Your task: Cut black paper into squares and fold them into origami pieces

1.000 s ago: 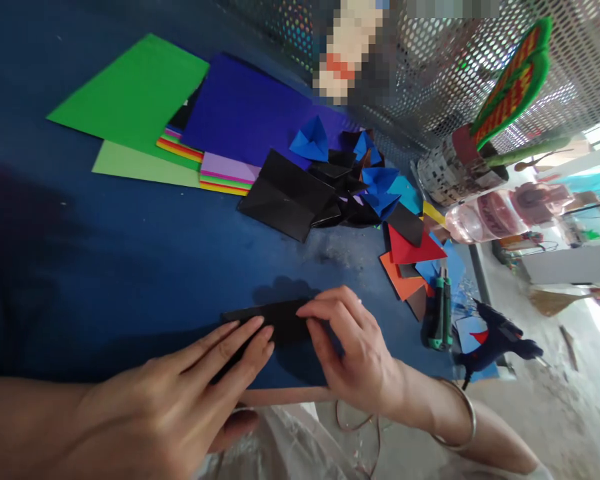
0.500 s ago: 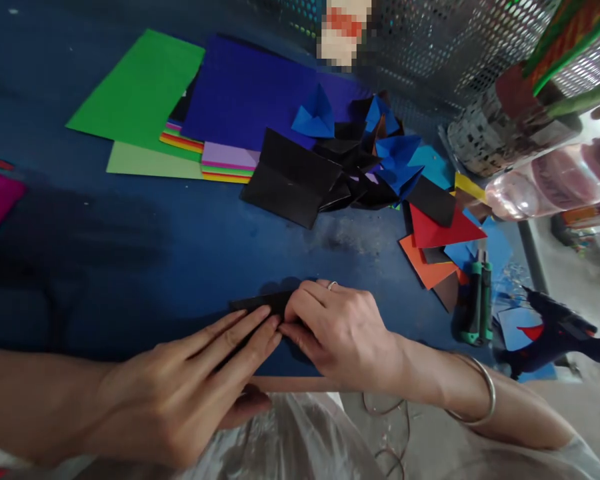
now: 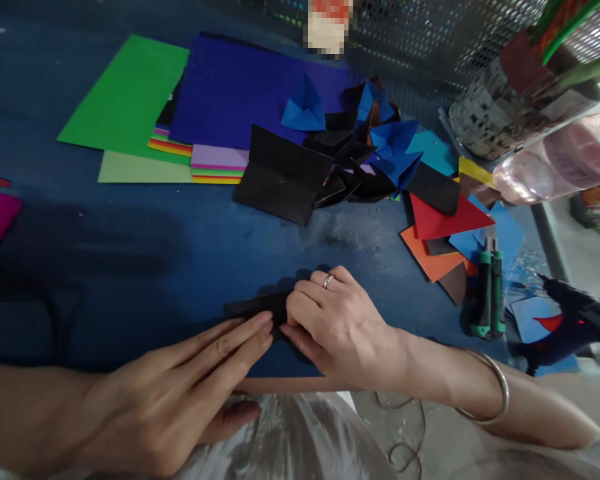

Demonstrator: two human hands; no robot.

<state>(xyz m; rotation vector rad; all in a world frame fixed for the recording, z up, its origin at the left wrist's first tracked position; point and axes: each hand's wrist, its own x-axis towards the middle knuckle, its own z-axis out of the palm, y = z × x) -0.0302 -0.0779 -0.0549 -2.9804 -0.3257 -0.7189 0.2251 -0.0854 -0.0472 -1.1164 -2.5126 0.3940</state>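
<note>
Pressing down, the left hand is lying nearly flat, its long fingers close together and their tips resting on a narrow black paper piece. The right hand is curling over the piece's other end, thumb tucked near the fingers; I cannot tell whether it is pinching the paper, since the fingertips are hiding. The piece is lying on the table, just inside its near edge, in front of the person. Its long axis is running left to right, nearly along that edge and rising slightly toward the right hand, with the free end pointing left. It is looking doubled over, so at least one fold is probably done; it is not yet standing up in points, so shaping is seemingly remaining. Farther out, peaked blue papers are sitting finished-looking among black folded ones, while a creased black sheet is lying opened beside them. Beyond, green sheets and a dark blue sheet are lying unfolded. Off right, a cutter and a glue gun are resting near loose scraps.
</note>
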